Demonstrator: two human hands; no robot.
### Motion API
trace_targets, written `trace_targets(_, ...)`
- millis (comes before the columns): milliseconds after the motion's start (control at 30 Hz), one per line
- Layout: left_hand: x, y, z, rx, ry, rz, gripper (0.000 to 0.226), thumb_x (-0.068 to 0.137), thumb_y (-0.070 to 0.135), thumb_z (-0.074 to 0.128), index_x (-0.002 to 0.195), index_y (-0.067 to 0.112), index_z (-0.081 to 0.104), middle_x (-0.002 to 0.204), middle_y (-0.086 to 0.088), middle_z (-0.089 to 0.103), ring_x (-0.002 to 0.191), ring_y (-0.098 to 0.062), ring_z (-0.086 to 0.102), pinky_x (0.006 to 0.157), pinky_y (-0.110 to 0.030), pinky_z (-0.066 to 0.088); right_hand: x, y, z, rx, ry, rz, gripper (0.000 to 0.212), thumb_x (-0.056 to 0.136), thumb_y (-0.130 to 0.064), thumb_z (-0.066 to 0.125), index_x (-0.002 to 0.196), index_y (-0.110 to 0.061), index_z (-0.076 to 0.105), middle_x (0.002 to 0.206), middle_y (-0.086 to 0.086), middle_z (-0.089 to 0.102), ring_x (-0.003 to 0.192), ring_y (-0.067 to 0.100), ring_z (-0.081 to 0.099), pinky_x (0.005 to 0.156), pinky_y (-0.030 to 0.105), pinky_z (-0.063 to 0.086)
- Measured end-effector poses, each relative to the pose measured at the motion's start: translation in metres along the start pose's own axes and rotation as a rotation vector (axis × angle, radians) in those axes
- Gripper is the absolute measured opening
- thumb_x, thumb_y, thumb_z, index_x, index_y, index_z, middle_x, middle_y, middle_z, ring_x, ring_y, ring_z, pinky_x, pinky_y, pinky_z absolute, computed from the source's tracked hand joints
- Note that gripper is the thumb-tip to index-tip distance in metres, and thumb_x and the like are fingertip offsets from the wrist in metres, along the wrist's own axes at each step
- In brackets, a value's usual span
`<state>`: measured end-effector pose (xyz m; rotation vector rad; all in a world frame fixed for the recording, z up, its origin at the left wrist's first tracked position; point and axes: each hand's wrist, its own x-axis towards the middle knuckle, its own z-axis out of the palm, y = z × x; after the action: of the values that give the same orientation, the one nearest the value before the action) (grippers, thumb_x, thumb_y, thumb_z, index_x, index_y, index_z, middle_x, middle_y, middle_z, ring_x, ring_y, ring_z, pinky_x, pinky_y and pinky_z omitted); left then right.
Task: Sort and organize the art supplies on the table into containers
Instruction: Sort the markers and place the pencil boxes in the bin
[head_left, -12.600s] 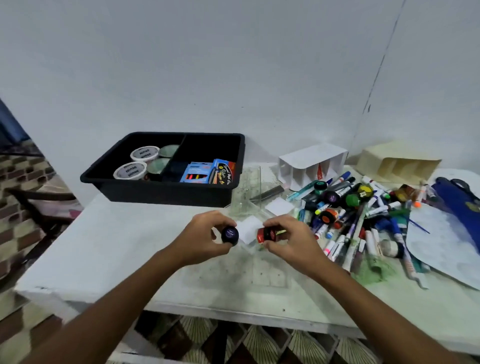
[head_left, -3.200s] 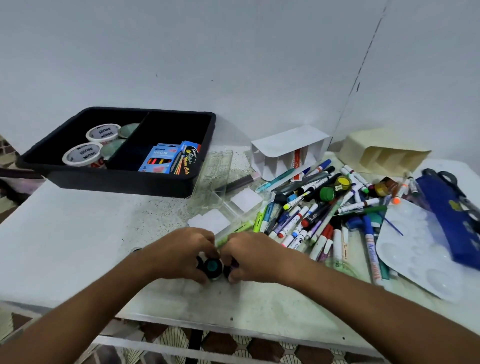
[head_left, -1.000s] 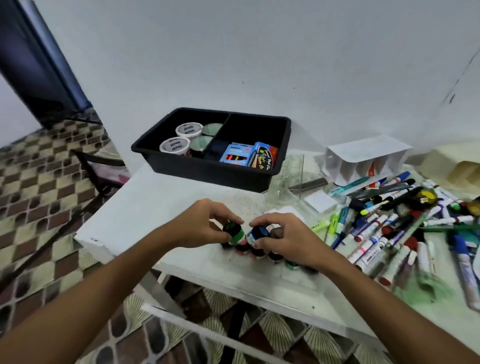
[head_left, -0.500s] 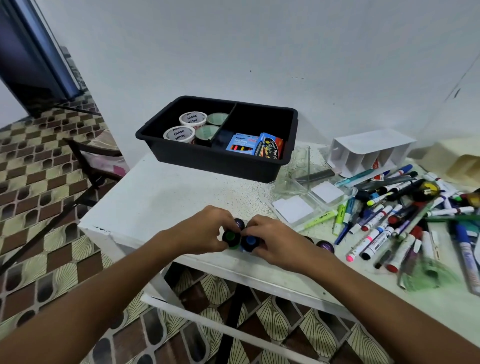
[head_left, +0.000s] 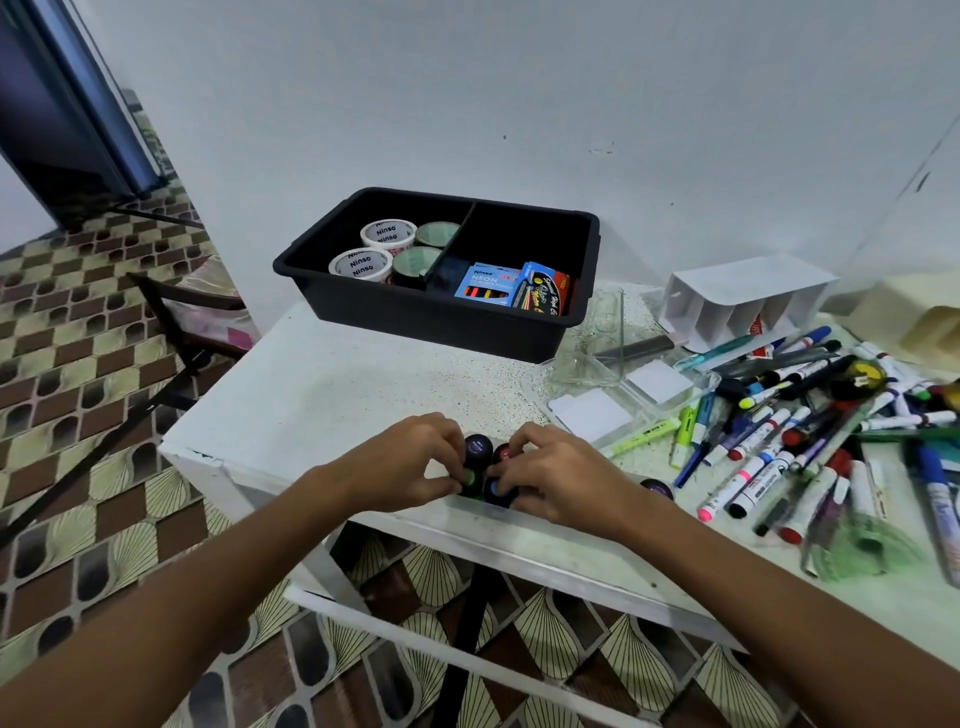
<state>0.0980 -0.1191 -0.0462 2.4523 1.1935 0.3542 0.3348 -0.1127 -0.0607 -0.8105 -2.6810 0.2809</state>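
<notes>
Several small black paint pots (head_left: 478, 450) with coloured lids stand bunched at the table's front edge. My left hand (head_left: 402, 460) curls round the cluster from the left, fingers on the green-lidded pot (head_left: 470, 478). From the right, my right hand (head_left: 558, 475) grips the blue-lidded pot (head_left: 496, 489). One purple-lidded pot (head_left: 657, 488) stands apart, right of my right wrist. Behind sits the black divided bin (head_left: 436, 317), holding tape rolls (head_left: 388, 235) on the left and crayon boxes (head_left: 511, 287) on the right.
A heap of markers and pens (head_left: 779, 426) covers the table's right side. A clear tray (head_left: 613, 395) with white pads lies mid-table, a white divided organizer (head_left: 743, 301) behind it. A chair (head_left: 192, 306) stands left of the table on patterned floor.
Both hands with the pots have come down from slightly raised to the table's front edge and closed together round the cluster. The view has tilted down a little.
</notes>
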Motion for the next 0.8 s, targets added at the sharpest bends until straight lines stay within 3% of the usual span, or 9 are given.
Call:
trace_targets(133, 0.0, -0.003, 0.0, -0.032, 0.012, -0.024, 0.011, 0.081, 0.02, 0.076, 0.092, 0.022, 0.079, 0.095, 0.009, 0.065, 0.088, 0.0, 0.051, 0.072, -0.01, 0.035, 0.001, 0.002, 0.0, -0.01, -0.015, -0.036, 0.017, 0.072, -0.023, 0.079, 0.088, -0.02, 0.076, 0.095, -0.009, 0.074, 0.096, 0.02, 0.059, 0.076, 0.032, 0.048)
trace_targets(300, 0.005, -0.003, -0.004, -0.063, -0.032, -0.058, 0.009, 0.077, 0.019, 0.08, 0.086, 0.021, 0.079, 0.091, 0.013, 0.065, 0.085, -0.007, 0.059, 0.074, -0.027, 0.049, 0.005, 0.006, -0.005, -0.048, -0.03, -0.087, 0.016, 0.074, -0.022, 0.07, 0.088, -0.02, 0.077, 0.099, -0.008, 0.074, 0.096, 0.023, 0.059, 0.073, 0.03, 0.041)
trace_targets(433, 0.012, -0.002, -0.007, -0.041, -0.093, -0.082, 0.009, 0.076, 0.02, 0.081, 0.085, 0.023, 0.078, 0.086, 0.02, 0.059, 0.078, -0.007, 0.056, 0.07, -0.03, 0.05, 0.002, 0.003, -0.002, -0.049, -0.001, -0.111, 0.014, 0.075, -0.02, 0.076, 0.089, -0.018, 0.076, 0.097, 0.0, 0.067, 0.088, 0.025, 0.056, 0.07, 0.034, 0.049)
trace_targets(567, 0.024, 0.005, -0.015, -0.014, -0.152, -0.08, 0.011, 0.079, 0.026, 0.079, 0.089, 0.023, 0.076, 0.085, 0.013, 0.064, 0.074, -0.007, 0.053, 0.066, -0.023, 0.047, -0.005, 0.003, -0.008, 0.1, 0.041, -0.018, 0.017, 0.078, -0.012, 0.071, 0.093, -0.018, 0.076, 0.105, 0.005, 0.06, 0.095, 0.024, 0.055, 0.074, 0.041, 0.051)
trace_targets(800, 0.074, 0.029, -0.015, -0.118, 0.02, 0.009, 0.016, 0.078, 0.036, 0.075, 0.088, 0.024, 0.072, 0.079, 0.013, 0.065, 0.078, -0.008, 0.06, 0.06, -0.01, 0.042, -0.036, 0.032, -0.042, 0.178, 0.099, 0.267, 0.021, 0.086, -0.015, 0.062, 0.104, -0.015, 0.071, 0.104, 0.002, 0.062, 0.1, 0.018, 0.057, 0.083, 0.04, 0.049)
